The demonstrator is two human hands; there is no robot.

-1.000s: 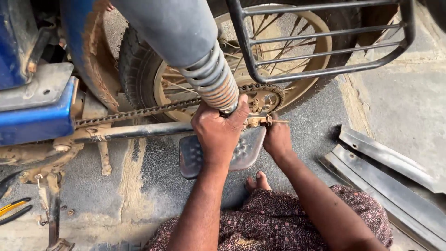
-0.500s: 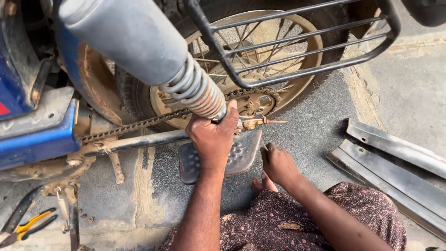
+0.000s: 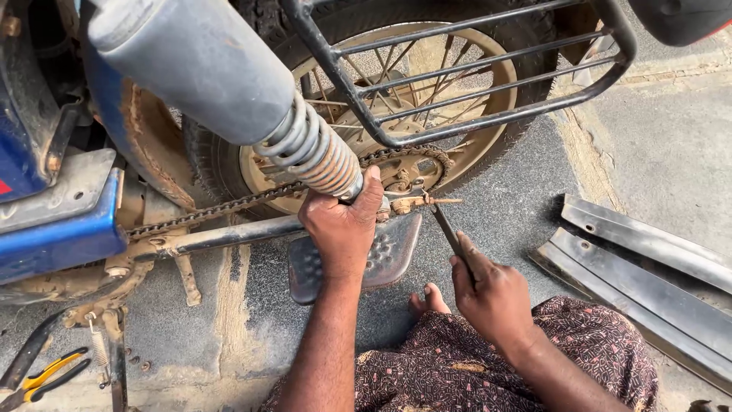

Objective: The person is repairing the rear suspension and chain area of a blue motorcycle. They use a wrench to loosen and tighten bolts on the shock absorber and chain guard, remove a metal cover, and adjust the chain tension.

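Spanner (image 3: 450, 233), a thin dark metal tool, runs slantwise from the rusty axle nut (image 3: 412, 203) at the hub of the motorcycle's rear wheel (image 3: 396, 114) down into the right hand (image 3: 494, 294), whose fingers are clenched around its lower end. The tool's upper tip sits at the nut and its threaded adjuster bolt, just beside the toothed sprocket (image 3: 415, 164). The left hand (image 3: 345, 225) is clamped around the lower end of the coiled shock absorber (image 3: 316, 152), right where it meets the swingarm, with the thumb up against the spring's bottom coil. The drive chain (image 3: 221, 207) leads off leftward from the sprocket towards the blue body panel (image 3: 53, 240). Directly beneath the left hand a ribbed grey footrest plate (image 3: 385, 255) hangs over the grey ground. A black tubular guard rack (image 3: 457, 91) crosses in front of the spoked wheel. The person's bare toes (image 3: 431, 299) show between the forearms, above a patterned maroon cloth (image 3: 473, 366) over the lap. Two long bent metal strips (image 3: 648, 259) lie on the ground to the right, well apart from the hands. Yellow-handled pliers (image 3: 42, 374) lie at the lower left
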